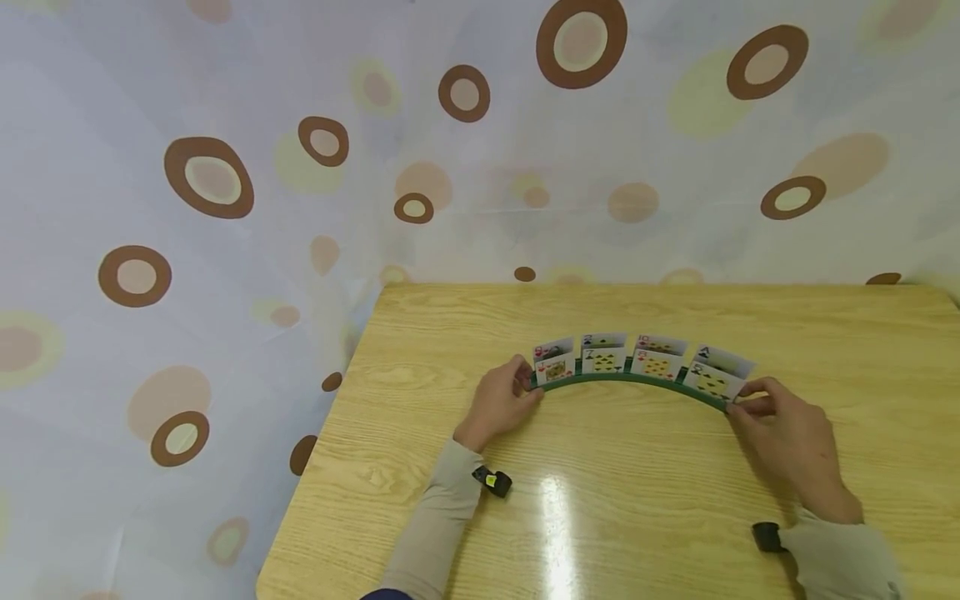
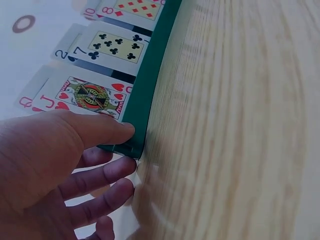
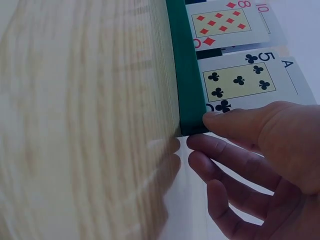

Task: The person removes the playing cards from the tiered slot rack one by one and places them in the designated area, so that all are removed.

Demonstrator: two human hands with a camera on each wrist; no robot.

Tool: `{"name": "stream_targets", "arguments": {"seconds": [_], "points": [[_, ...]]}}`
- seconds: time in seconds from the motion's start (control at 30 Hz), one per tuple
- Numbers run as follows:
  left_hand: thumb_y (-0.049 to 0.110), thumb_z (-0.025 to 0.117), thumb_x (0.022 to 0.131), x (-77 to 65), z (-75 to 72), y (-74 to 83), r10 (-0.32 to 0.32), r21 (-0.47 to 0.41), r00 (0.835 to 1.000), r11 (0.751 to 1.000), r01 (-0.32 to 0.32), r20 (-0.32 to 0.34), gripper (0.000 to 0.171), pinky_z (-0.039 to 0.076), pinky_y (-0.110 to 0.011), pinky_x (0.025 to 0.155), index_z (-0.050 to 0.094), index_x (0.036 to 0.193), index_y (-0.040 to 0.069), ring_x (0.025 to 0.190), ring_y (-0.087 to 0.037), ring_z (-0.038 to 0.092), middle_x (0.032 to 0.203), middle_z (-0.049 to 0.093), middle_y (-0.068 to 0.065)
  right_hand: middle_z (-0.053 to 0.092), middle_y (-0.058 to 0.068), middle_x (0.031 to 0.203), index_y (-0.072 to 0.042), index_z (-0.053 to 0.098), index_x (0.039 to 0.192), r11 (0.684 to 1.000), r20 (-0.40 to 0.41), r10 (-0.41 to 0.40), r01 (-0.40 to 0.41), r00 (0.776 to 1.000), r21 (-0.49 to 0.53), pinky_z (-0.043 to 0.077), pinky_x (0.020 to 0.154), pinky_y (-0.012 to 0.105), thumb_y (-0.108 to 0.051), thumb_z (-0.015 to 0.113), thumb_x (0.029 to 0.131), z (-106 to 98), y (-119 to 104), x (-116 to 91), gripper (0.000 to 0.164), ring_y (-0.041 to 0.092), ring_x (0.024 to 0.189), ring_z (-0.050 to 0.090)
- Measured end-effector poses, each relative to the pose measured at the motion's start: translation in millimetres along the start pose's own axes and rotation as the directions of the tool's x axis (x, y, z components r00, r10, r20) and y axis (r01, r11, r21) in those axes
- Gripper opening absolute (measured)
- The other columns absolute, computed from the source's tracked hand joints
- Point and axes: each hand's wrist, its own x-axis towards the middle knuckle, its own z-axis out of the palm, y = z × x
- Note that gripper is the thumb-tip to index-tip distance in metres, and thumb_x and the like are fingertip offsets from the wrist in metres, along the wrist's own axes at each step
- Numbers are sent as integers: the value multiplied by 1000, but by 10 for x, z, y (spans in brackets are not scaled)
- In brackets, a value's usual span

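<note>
A curved green playing card holder (image 1: 607, 377) stands on the table with two rows of upright cards. Its front row has a jack of hearts (image 2: 90, 97), a seven of clubs (image 2: 115, 50), an eight of diamonds (image 3: 222, 25) and a five of clubs (image 3: 239, 80). Behind them show the edges of a queen, a two, a ten and an ace (image 1: 723, 358). My left hand (image 1: 504, 398) grips the holder's left end, thumb on its front face beside the jack. At the right end, my right hand (image 1: 791, 437) pinches the holder below the five, its other fingers loosely bent.
The wood-grain table (image 1: 637, 517) runs back to a wall covering (image 1: 510, 150) patterned with brown and beige spots. A dark wrist strap device (image 1: 493, 481) sits on the left sleeve, and another (image 1: 768, 537) is at the right wrist.
</note>
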Motion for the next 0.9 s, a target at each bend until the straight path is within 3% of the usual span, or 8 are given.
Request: {"name": "stream_targets", "arguments": {"seconds": [0.33,0.53,0.63,0.77,0.9], "points": [[19,78,101,-75,-53,-54,-3,-82,998,997,-2,-55,22,54,-27,80,67,116,6,88,-17,66,101,74,-9,82,24,99,-3,67,116,999,-33,-42,42,999,4,44,55,23,-12,78,100,92,-59,5,21,33,71,78],[21,78,102,-50,-50,-78,-5,-99,998,995,-1,-58,22,53,-26,80,68,116,8,87,-15,66,101,74,-8,82,23,98,-3,68,118,999,-37,-37,38,999,18,45,55,22,-11,78,100,77,-47,15,22,12,66,73],[21,78,102,-23,-62,-74,-14,-102,999,995,9,-50,22,54,-28,82,68,117,9,89,-16,66,102,74,-7,82,23,100,-3,68,119,999,-34,-37,38,999,30,46,57,21,-12,78,101,63,-51,32,22,16,71,76],[22,79,101,-15,-65,-90,-37,-102,998,994,32,-45,23,54,-29,82,68,117,10,89,-14,65,103,74,-6,82,24,102,-4,68,119,999,-22,-36,37,999,39,47,56,21,-12,78,101,64,-58,44,23,33,78,80],[21,80,101,-29,-68,-76,-40,-110,998,993,36,-41,23,52,-27,80,68,116,9,86,-12,63,101,73,-5,82,24,101,-3,67,119,999,-17,-39,39,999,32,46,57,22,-11,77,101,40,-63,36,22,35,78,79]]}}
